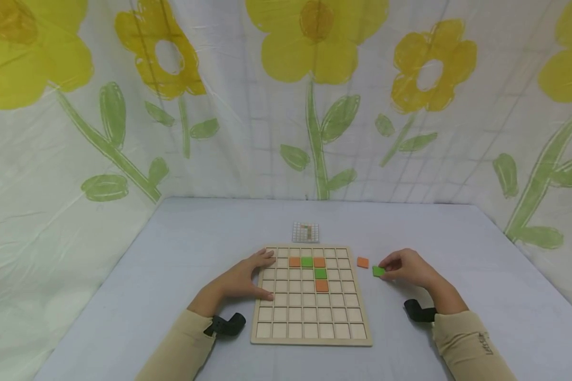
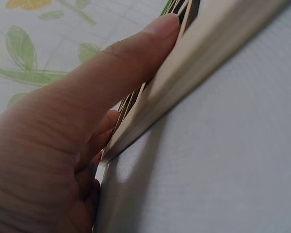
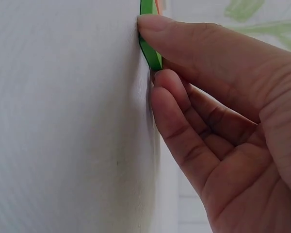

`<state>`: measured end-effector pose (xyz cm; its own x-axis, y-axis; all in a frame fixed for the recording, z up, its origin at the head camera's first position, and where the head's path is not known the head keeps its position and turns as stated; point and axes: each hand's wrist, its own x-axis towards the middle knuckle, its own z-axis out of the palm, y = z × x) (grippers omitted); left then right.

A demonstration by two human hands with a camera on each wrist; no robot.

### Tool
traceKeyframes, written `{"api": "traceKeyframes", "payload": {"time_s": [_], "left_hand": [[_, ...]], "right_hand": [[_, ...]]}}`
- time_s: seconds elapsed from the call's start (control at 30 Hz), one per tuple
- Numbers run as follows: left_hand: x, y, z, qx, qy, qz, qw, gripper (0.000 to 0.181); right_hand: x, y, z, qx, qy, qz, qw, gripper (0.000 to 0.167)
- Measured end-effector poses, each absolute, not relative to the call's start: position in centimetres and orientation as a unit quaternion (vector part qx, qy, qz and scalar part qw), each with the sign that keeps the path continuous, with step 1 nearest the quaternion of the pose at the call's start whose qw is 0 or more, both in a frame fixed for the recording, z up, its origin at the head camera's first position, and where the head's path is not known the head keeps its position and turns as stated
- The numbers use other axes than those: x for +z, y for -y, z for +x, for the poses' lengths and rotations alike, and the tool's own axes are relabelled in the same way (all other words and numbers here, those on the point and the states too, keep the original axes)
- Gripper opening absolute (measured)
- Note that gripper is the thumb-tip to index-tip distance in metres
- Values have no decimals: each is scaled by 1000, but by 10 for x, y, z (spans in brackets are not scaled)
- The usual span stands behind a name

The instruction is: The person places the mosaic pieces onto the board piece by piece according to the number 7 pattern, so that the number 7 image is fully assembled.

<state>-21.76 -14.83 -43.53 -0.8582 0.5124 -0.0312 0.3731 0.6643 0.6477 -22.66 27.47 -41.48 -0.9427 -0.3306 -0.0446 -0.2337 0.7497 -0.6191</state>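
A wooden grid board (image 1: 311,346) lies on the table, with orange and green square tiles in some cells. At its left edge my left hand (image 1: 240,276) rests with thumb and fingers spread apart. The left wrist view shows the thumb (image 2: 131,58) lying on the board's rim (image 2: 184,73). To the right of the board my right hand (image 1: 411,269) pinches a green tile (image 1: 378,271) at the tabletop. In the right wrist view the thumb is against the green tile (image 3: 153,56); the fingertips behind it are partly hidden. A loose orange tile (image 1: 363,262) lies between board and hand.
Behind the board lies a small card (image 1: 305,232) printed with a grid and coloured squares. A white cloth covers the table (image 1: 209,227). A curtain with yellow flowers (image 1: 238,121) hangs at the back and sides. Each wrist wears a black device (image 1: 229,324).
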Motion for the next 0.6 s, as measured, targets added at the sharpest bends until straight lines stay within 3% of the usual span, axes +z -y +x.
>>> {"api": "traceKeyframes", "payload": {"time_s": [0.6], "left_hand": [[-436, 148, -218, 329, -907, 242, 105, 94]], "right_hand": [[-406, -248, -221, -327, -917, -212, 82, 24]]}}
